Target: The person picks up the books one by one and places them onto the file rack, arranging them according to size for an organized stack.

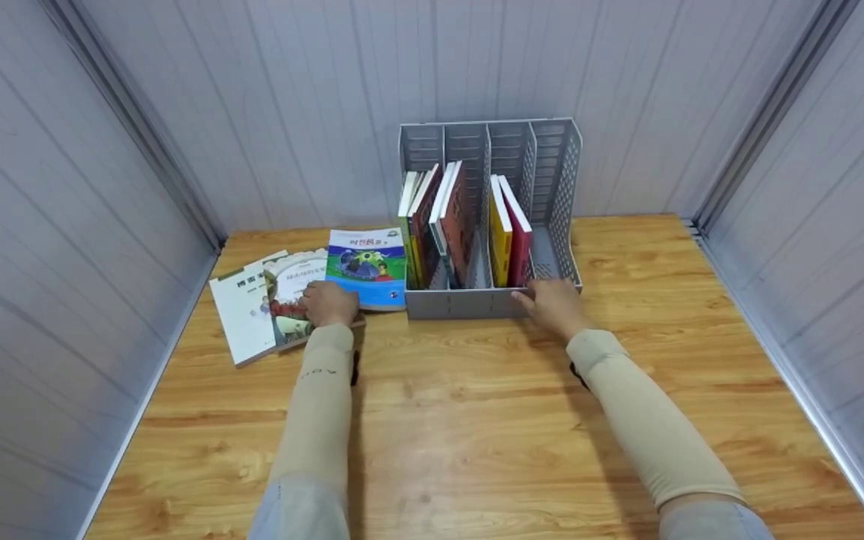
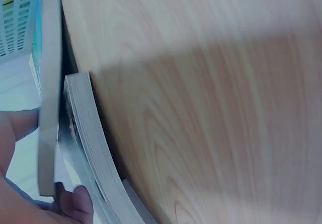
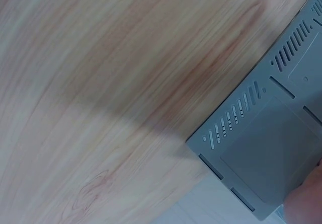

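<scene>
- Wooden table, light grain, set between pale panelled walls.
- Grey file rack stands at the far middle.
- Three books lie flat, left of rack: blue-covered book, overlapping middle book, white book.

Left hand: cut off by left and bottom edges of wrist view, only thumb and part of a finger visible.
Right hand: just a sliver at bottom right corner of wrist view.
Book titles: too small to read.
Grey rack: cropped at right edge.
Wood grain: blurred.
</scene>
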The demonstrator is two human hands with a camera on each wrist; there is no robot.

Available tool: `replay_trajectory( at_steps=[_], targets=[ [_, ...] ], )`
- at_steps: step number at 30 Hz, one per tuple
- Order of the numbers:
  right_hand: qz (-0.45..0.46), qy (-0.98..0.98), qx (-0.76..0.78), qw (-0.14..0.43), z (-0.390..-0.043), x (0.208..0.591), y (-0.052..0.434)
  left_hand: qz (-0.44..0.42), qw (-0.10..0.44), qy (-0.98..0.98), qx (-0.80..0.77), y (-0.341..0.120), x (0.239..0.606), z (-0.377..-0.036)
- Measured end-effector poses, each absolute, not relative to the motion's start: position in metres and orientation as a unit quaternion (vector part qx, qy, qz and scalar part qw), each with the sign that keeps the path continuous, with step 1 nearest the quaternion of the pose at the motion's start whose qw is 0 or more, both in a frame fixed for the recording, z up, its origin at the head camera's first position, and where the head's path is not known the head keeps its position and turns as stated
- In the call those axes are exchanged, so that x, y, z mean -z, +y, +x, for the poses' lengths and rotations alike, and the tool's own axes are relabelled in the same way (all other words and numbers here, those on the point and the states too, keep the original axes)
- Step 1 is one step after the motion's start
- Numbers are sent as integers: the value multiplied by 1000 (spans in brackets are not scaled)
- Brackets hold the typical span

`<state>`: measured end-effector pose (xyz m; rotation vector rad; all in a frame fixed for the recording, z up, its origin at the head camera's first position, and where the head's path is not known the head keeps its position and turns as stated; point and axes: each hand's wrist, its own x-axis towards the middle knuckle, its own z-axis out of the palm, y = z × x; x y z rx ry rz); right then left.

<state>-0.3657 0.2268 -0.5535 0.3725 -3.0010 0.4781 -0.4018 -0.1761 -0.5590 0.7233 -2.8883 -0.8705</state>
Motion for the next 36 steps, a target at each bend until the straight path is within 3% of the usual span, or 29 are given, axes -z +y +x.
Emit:
replay_trajectory(
  at_steps=[4,10,15,20,36],
  targets=[
    [124,-979,-157,39,-364,554,225,197,26,-931,306,-186,560,-407],
    [131,-978,-157,42,-365,557,224,202,6,-862,465,-206,569,-424],
    [136,-978,-151,43,-365,557,223,215,-51,-777,589,-201,538,-401],
    [126,-978,-163,29,-365,556,224,216,-79,-764,603,-199,530,-394],
    [127,-977,-162,52,-370,561,229,161,-21,-731,663,-177,533,-386]
  ],
)
